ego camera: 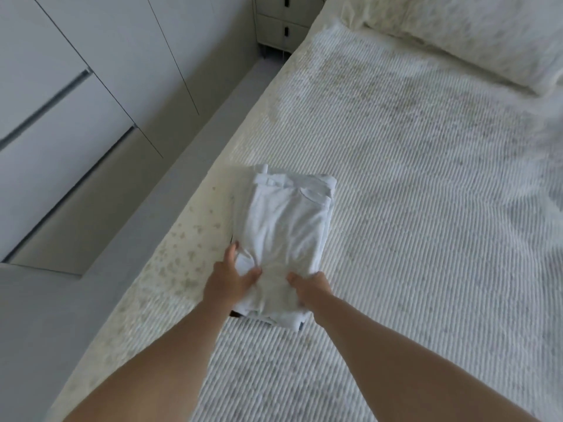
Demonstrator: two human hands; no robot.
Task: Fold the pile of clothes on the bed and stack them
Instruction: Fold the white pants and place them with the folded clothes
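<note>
the folded white cotton garment (283,236) lies on the cream ribbed bedspread (411,208), stretching away from both hands, with darker cloth peeking out beneath. to set it well, keep its near edge square and press it flat. left hand (232,277) and right hand (309,288) pinch that edge, arms outstretched, thumbs on top.

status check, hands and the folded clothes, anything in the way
Left hand and right hand both grip near edge of folded white garment. Garment on top of stack, near bed edge. Nothing in the way.
</note>
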